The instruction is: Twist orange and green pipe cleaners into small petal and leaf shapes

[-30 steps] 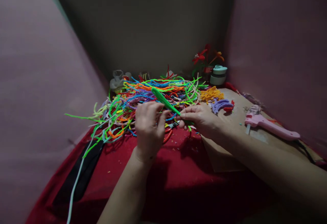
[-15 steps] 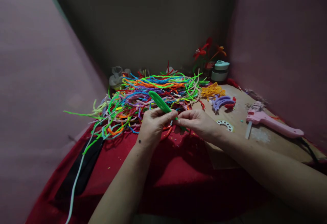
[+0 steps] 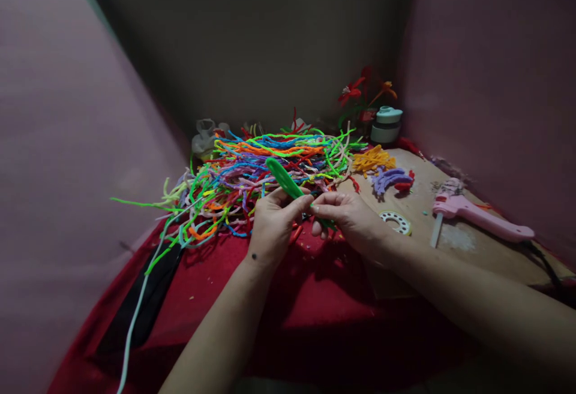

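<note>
Left hand (image 3: 273, 224) moved beside right hand (image 3: 353, 217) | grips pinching green strip (image 3: 282, 176) below rounded tip

A craft corner: heaped pipe cleaners (image 3: 279, 151), pink glue gun (image 3: 486, 219), red-clothed table (image 3: 209, 289).

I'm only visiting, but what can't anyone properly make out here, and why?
Head view, all of these:
- Green piece: where it is pinched, the fingers of the left hand and right hand cover it.
- Red-orange handle: the rest of its tool is hidden behind the hands.
- White ring: its dark spots are too small to tell holes from dots.
- Pale cable: cut off by the bottom edge.
</note>
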`<state>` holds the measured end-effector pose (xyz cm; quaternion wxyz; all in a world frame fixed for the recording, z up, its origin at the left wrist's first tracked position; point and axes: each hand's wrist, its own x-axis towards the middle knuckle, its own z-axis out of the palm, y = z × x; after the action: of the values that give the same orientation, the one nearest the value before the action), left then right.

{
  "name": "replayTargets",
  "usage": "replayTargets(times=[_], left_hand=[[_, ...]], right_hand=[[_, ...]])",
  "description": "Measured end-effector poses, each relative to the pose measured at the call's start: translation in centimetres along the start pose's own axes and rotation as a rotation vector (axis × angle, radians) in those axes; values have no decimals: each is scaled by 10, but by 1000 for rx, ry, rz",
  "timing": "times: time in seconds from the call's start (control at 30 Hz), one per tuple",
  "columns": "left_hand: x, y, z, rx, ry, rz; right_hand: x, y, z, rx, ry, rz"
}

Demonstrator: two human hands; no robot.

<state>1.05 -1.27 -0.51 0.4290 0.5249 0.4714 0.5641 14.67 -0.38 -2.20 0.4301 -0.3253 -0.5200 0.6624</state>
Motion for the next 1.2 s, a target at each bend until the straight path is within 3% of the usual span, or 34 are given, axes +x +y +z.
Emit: replayTargets(times=[0.23, 0.43, 0.63, 0.73, 0.97, 1.2], left_hand=[[2, -3, -6, -8, -78, -68], [4, -11, 0, 162, 45, 145], [11, -11, -6, -77, 55, -77], [13, -10, -8, -96, 17, -79], [16, -7, -15, 14, 206, 146], [18, -4, -19, 44, 330, 179]], right_hand=[[6, 8, -4, 64, -22, -36], [7, 9, 5, -15, 144, 30], [11, 2, 11, -45, 42, 77], [14, -4, 12, -93, 20, 78], [7, 0, 19, -78, 50, 159], [1, -2, 21, -99, 24, 206]])
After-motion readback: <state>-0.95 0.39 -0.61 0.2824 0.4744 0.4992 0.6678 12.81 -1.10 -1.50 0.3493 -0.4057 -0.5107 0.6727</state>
